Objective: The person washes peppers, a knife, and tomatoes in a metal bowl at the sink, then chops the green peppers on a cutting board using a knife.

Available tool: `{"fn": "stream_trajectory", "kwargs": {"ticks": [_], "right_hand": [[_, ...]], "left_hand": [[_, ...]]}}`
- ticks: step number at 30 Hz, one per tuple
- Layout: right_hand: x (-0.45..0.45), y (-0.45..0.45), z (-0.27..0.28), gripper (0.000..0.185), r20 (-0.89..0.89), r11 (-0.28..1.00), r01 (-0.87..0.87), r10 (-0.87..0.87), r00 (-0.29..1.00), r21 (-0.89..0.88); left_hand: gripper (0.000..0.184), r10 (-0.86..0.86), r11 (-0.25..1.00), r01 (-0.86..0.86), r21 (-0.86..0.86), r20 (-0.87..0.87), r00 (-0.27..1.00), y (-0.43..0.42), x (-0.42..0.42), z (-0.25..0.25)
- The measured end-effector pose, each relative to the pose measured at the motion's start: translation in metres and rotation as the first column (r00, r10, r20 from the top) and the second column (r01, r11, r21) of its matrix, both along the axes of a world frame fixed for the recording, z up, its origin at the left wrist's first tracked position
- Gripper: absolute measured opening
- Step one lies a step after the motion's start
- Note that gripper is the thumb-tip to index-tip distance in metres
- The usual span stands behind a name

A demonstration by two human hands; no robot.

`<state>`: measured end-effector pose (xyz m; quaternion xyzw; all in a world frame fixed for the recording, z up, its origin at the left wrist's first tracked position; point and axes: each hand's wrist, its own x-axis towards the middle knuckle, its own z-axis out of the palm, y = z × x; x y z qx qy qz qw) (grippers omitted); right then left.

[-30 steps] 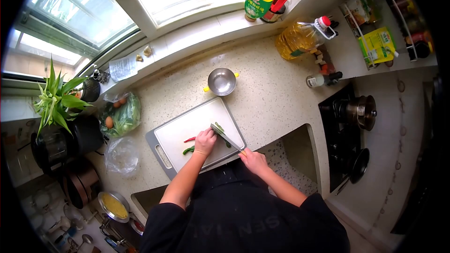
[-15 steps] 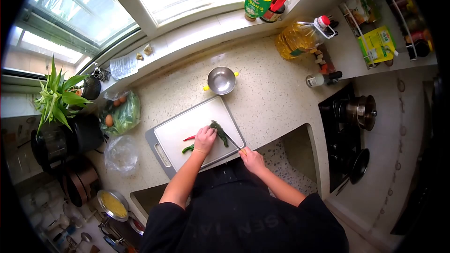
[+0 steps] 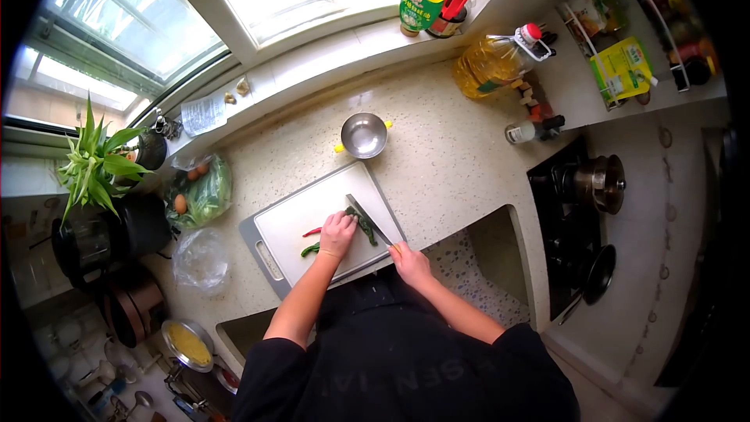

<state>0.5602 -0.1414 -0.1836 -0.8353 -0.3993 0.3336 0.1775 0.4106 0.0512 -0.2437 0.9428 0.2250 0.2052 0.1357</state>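
Note:
My right hand (image 3: 412, 266) is wrapped round the handle of a kitchen knife (image 3: 376, 229), its blade slanting up and left over the cutting board (image 3: 301, 207). My left hand (image 3: 338, 233) presses down beside the blade, fingers together over chili peppers. Left of that hand a red chili pepper (image 3: 312, 232) and a green chili pepper (image 3: 310, 250) poke out. Chopped dark green pieces (image 3: 364, 228) lie between my left fingertips and the blade. What sits directly under the left fingers is hidden.
A steel bowl (image 3: 364, 135) with yellow handles stands behind the board. Bagged vegetables and eggs (image 3: 199, 191) and a crumpled plastic bag (image 3: 201, 258) lie left. An oil jug (image 3: 488, 66) is at back right, the stove (image 3: 558, 227) far right, a sink opening (image 3: 500, 254) in front.
The knife blade has shifted up and left, showing more of its length beyond the green pieces. Both hands stay close to their places; the whole view has shifted slightly.

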Motion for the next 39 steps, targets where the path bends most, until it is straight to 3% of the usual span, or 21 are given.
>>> {"fn": "stream_trajectory", "kwargs": {"ticks": [3,6,9,39], "right_hand": [[0.0,0.002,-0.002,0.035,-0.011,0.999,-0.027,0.026,1.0,-0.018],[0.001,-0.002,0.004,0.035,-0.024,0.997,0.001,0.001,1.0,0.08],[0.004,-0.009,0.014,0.035,0.002,0.999,-0.032,0.033,0.999,-0.037],[-0.007,-0.019,0.027,0.038,0.082,0.991,-0.1,0.107,0.991,-0.087]], "left_hand": [[0.018,0.007,1.0,-0.007,-0.005,0.019,1.0,0.0,0.0,0.0],[0.017,0.016,1.0,-0.016,-0.007,0.026,1.0,0.0,-0.001,-0.002],[0.018,0.029,0.999,-0.029,-0.019,0.018,0.999,-0.002,-0.001,-0.002],[0.014,0.03,0.999,-0.03,-0.02,0.009,1.0,0.0,-0.001,-0.01]]}}
